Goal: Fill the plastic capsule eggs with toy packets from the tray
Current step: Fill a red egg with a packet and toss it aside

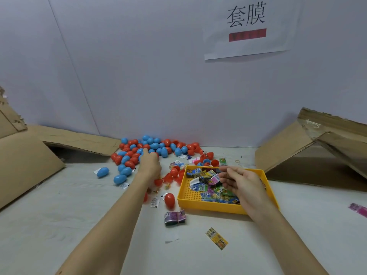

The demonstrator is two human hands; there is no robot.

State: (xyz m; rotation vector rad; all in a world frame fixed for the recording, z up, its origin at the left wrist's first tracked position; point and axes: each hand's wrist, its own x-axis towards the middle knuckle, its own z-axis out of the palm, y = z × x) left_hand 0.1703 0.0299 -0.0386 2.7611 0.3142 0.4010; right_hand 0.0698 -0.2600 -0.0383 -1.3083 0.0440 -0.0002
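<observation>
Nearest, a loose yellow packet (216, 238) lies at six o'clock. Toy packets (214, 190) fill the yellow tray (206, 206) under the right hand (241, 184), fingers loosely curled, empty. Left hand (149, 162) reaches the egg pile (151, 150) at eleven o'clock, grip hidden; nudged eggs might roll away.

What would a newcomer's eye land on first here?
The heap of red and blue plastic capsule eggs against the back wall, where the left hand reaches in. Next, the bright yellow plastic tray of colourful toy packets at centre right, with the right hand over it.
</observation>
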